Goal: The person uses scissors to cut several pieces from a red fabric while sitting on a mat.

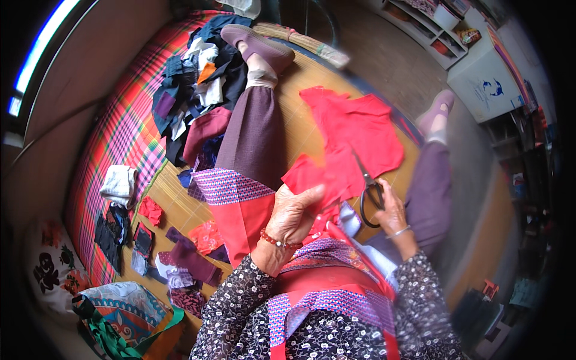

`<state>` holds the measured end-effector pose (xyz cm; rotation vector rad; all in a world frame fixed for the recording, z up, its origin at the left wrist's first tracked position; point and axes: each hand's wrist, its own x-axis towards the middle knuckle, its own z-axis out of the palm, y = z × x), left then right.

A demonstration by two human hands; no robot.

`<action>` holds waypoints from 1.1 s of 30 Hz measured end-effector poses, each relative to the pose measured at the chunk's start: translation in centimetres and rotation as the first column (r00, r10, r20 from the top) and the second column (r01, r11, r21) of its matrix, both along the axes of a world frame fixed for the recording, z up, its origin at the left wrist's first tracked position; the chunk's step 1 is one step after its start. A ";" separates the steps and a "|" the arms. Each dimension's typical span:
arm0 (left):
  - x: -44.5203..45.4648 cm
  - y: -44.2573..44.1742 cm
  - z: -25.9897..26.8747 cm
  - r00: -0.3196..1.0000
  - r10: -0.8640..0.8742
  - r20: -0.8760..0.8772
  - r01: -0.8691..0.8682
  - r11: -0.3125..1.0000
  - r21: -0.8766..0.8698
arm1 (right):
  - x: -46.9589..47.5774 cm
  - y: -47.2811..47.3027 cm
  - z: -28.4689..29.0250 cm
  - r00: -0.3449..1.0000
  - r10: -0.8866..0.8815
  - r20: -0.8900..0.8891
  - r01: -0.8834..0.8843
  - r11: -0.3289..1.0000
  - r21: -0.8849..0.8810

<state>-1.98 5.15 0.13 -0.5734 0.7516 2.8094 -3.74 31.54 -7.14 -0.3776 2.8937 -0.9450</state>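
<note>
My left hand, with a red bead bracelet at the wrist, pinches the lower left part of a piece of red cloth. That cloth spreads away from me over a bamboo mat between my legs. Black-handled scissors are in my right hand, its fingers at one handle loop. The blades point away from me and lie over the red cloth's lower right part; whether they are cutting cannot be told. A red apron with patterned trim covers my lap, and more red and patterned cloth is bunched there.
A heap of dark and white cloth pieces lies beside my left leg on a plaid sheet. Smaller scraps, a folded white cloth and a patterned bag lie left. A straw broom rests at the mat's far edge.
</note>
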 end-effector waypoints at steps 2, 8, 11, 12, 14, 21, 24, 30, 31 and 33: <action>0.1 -0.3 0.0 0.999 0.033 -0.001 -0.033 0.999 -0.040 | 0.0 -0.4 1.2 0.908 -0.130 0.398 0.164 0.985 -0.053; -0.4 -0.6 0.5 0.989 0.146 0.016 -0.144 0.986 -0.086 | 2.3 -1.7 1.9 0.868 -0.095 0.487 0.254 0.928 -0.272; -1.0 -0.2 0.3 0.968 0.250 0.008 -0.249 0.968 -0.039 | 4.1 -2.1 1.0 0.916 -0.041 0.400 0.269 0.803 -0.533; -1.1 -0.4 -0.2 0.970 0.245 0.002 -0.245 0.970 -0.005 | 4.3 -3.1 1.8 0.900 -0.032 0.435 0.298 0.774 -0.559; -1.8 -0.2 0.4 0.959 0.283 -0.029 -0.282 0.959 0.039 | 4.8 -5.2 3.7 0.863 0.025 0.505 0.342 0.706 -0.620; -4.1 1.1 -0.4 0.936 0.346 -0.071 -0.341 0.937 0.069 | 4.9 -8.4 3.9 0.956 0.116 0.269 0.053 0.834 -0.549; -4.4 2.0 -0.1 0.937 0.348 -0.032 -0.344 0.934 0.090 | 5.1 -9.0 3.4 0.981 0.161 0.105 -0.091 0.870 -0.485; -4.0 2.7 0.2 0.944 0.329 -0.017 -0.323 0.933 0.159 | 5.7 -10.3 2.6 0.990 0.136 0.040 -0.101 0.870 -0.482; -3.9 2.7 0.1 0.942 0.335 -0.023 -0.327 0.931 0.161 | 5.7 -10.3 2.7 0.988 0.134 0.077 -0.080 0.868 -0.490; -3.8 2.5 -0.5 0.941 0.337 0.021 -0.336 0.929 0.152 | 5.7 -10.4 3.7 0.979 0.135 0.151 -0.041 0.862 -0.506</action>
